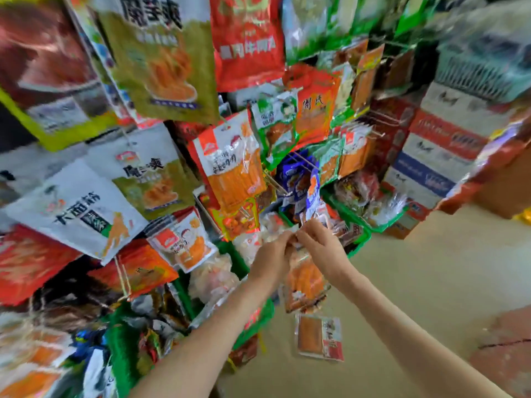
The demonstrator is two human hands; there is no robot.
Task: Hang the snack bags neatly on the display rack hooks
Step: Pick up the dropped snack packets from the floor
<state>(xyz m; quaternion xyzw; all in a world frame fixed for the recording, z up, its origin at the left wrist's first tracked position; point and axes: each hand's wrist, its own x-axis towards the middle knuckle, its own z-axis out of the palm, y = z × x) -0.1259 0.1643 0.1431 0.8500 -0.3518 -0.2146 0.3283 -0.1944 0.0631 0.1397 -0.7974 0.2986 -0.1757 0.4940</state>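
left grip [271, 255] + right grip [317, 239] both pinched top of orange snack bag [304, 282] dangling below | tip: prob needed its hole squared to hook [300, 160] above

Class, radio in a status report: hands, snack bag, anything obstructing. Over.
Left hand and right hand both pinching orange snack bag top. Hook engagement unclear. Spare packet lying on floor.

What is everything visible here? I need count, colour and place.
held snack bag: one, orange and clear, centre
fallen snack bag: one, orange, white and red, flat on the floor
hanging snack bags: many, mixed colours, left and centre
green baskets: at least two, green, below the hanging bags
cartons: several, red, white and blue, stacked at right
left hand: one, pinches the held snack bag's top
right hand: one, pinches the same top
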